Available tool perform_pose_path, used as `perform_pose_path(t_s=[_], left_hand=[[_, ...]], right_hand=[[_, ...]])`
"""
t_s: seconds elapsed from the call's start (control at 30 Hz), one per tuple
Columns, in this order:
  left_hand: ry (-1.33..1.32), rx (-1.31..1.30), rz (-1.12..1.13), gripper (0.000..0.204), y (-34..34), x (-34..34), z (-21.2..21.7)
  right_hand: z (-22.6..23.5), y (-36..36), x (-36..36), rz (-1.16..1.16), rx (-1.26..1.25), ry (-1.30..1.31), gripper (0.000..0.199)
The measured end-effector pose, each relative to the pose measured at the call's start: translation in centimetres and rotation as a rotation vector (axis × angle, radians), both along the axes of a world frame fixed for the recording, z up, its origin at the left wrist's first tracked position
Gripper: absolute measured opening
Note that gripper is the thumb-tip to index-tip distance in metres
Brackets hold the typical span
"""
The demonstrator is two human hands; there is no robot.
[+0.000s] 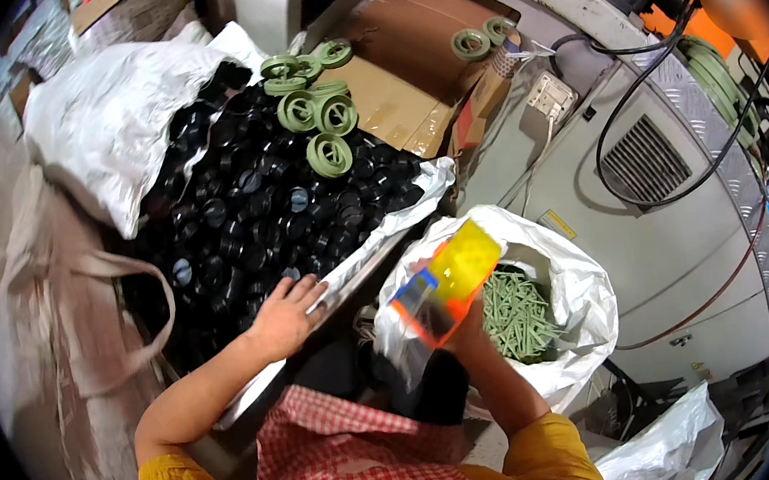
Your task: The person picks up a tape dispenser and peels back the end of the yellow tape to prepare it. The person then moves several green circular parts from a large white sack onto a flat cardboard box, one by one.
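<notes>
My left hand lies with fingers apart on the white edge of a wide heap of round black plastic caps. A flat yellow, orange and blue package is in my right hand, tilted and smeared by motion. The package hides most of that hand's fingers. It is held over the left side of an open white sack, which holds many thin green plastic sticks. Several light green plastic rings with inner spokes lie on the far side of the black caps.
A brown cardboard box stands beyond the caps, with more green rings at its right. A white sack covers the far left. To the right is a grey machine cabinet with a vent, a socket and hanging black cables.
</notes>
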State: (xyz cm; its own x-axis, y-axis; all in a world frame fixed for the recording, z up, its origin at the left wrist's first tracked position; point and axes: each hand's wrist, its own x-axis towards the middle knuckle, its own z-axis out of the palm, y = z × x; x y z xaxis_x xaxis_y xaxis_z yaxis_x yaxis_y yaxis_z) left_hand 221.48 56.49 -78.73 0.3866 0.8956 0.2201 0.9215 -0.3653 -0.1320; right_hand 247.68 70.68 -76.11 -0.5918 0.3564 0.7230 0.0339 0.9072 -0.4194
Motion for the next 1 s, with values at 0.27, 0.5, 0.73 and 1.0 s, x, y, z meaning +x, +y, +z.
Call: perform_pose_path(t_s=[0.27,0.5,0.73,1.0], left_hand=[[-1.124,-0.415,-0.225,0.100,13.4,-2.7,0.9],[-1.369,-0.098,0.212,0.075,23.2,-6.8,-5.0],[-1.194,0.559,0.546,0.044,30.3,-23.1,-11.6],[-1.351,0.184,0.699,0.041,29.1,-25.4,-18.0]], right_hand=[[-4.5,8.1,-9.6,0.298,-1.047,0.185,0.062],[-3.5,20.6,-19.2,0.286,-0.335,-0.365,0.078],[-1.0,37.7,-22.8,-0.282,-0.397,-0.402,0.056],[0.9,60.4,-23.2,-1.136,-0.399,-0.723,0.072]])
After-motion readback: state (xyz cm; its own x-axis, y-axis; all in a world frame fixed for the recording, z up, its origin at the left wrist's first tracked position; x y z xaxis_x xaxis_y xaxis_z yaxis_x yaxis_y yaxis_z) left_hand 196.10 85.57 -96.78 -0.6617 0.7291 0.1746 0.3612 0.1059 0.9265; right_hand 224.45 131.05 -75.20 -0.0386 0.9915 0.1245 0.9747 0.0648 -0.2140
